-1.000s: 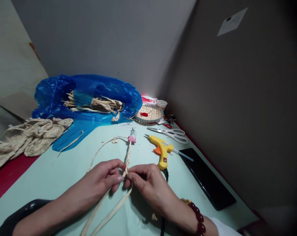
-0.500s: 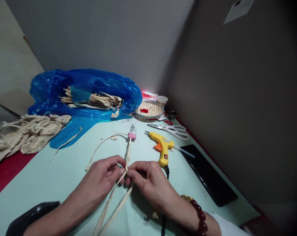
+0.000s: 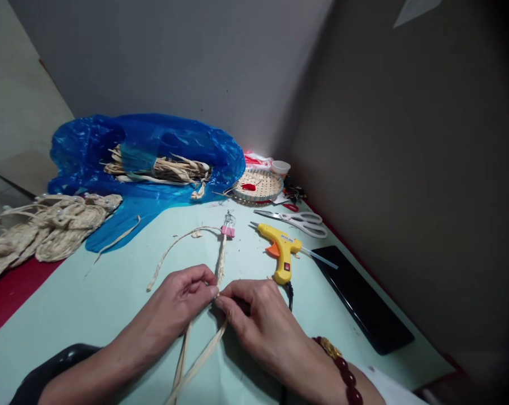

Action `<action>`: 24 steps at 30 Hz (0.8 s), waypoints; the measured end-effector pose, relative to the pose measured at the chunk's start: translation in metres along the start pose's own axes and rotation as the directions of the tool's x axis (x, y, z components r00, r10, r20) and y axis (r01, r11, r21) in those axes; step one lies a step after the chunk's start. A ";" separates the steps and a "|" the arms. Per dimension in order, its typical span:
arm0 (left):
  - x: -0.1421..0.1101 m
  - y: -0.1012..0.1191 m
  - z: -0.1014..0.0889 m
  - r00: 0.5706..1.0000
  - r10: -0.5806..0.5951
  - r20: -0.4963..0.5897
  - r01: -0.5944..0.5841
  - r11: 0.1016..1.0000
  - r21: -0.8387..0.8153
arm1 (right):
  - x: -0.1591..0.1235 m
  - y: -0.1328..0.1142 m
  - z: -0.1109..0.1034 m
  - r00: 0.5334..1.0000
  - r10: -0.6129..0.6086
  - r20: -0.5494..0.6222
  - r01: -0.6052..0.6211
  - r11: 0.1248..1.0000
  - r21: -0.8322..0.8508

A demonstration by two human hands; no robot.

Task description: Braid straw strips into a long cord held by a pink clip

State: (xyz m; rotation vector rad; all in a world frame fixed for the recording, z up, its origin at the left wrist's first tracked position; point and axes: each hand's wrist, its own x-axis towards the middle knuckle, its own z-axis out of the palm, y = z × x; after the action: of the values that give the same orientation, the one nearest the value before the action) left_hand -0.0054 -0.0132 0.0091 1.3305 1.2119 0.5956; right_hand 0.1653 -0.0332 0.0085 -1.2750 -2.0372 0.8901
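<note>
A pale braid of dried plant-fibre strands [image 3: 221,259] runs from a pink binder clip [image 3: 228,231] toward me. My left hand [image 3: 190,289] pinches the braid's near end between thumb and index finger. Right beside it, my right hand [image 3: 248,309] is closed on the same spot from the other side, thumb against the fingertips. Below the hands, loose strands [image 3: 201,360] trail down to the bottom edge and cross each other. The fingers hide the exact point where the strands meet. One thin strand [image 3: 165,250] curves left from the clip onto the table.
A yellow glue gun [image 3: 284,250], white-handled scissors [image 3: 307,222] and a black tablet-like slab [image 3: 364,304] lie to the right. Behind are a woven basket [image 3: 258,188] and a blue plastic bag [image 3: 153,129] holding fibre bundles [image 3: 165,169]. Braided pieces with beads [image 3: 64,230] lie at left.
The loose strands below my hands have shifted and now cross near the bottom; before, they ran side by side. My fingertips have drawn closer together on the braid.
</note>
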 end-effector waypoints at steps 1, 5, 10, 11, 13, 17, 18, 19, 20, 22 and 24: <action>0.001 -0.001 -0.002 1.000 0.008 0.000 -0.008 1.000 0.025 | -0.001 -0.001 0.000 1.000 0.000 0.001 0.000 1.000 -0.022; 0.002 -0.004 -0.005 1.000 0.002 0.027 -0.004 0.998 0.062 | -0.004 -0.003 -0.002 1.000 0.017 -0.006 -0.018 0.990 -0.137; 0.003 -0.004 -0.005 0.998 -0.033 0.046 0.029 0.994 0.103 | -0.005 -0.001 -0.005 0.999 0.033 -0.037 -0.039 0.984 -0.171; 0.003 -0.003 -0.004 0.999 -0.033 0.041 0.028 0.993 0.113 | -0.006 -0.001 -0.006 0.998 0.029 -0.047 -0.036 0.986 -0.163; 0.003 -0.003 -0.001 0.999 -0.035 0.014 0.033 0.991 0.129 | -0.007 -0.002 -0.005 0.998 -0.011 -0.066 0.002 0.990 -0.139; 0.000 -0.004 0.004 1.000 -0.007 -0.020 0.009 0.996 0.092 | -0.010 -0.005 0.004 0.969 -0.238 -0.061 0.228 0.964 -0.141; -0.001 -0.004 0.004 1.000 -0.005 -0.016 0.006 0.998 0.060 | -0.010 -0.004 0.007 0.944 -0.327 -0.039 0.314 0.932 -0.183; -0.002 -0.003 0.005 1.000 -0.017 -0.008 0.017 1.000 0.018 | -0.011 -0.003 0.010 0.913 -0.409 -0.005 0.396 0.887 -0.238; -0.004 -0.002 0.005 0.999 -0.043 0.005 0.043 0.999 -0.033 | -0.011 -0.001 0.012 0.881 -0.472 0.043 0.462 0.836 -0.296; -0.006 0.001 0.004 0.995 -0.095 0.036 0.099 0.985 -0.141 | -0.012 0.004 0.015 0.837 -0.532 0.127 0.535 0.749 -0.392; -0.009 0.003 0.004 0.992 -0.114 0.053 0.123 0.974 -0.193 | -0.012 0.008 0.016 0.822 -0.538 0.188 0.560 0.702 -0.439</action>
State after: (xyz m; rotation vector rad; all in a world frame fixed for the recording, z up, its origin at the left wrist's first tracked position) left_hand -0.0040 -0.0218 0.0138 1.0924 1.1590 0.5833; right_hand 0.1620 -0.0454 -0.0086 -0.7582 -2.5684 0.1266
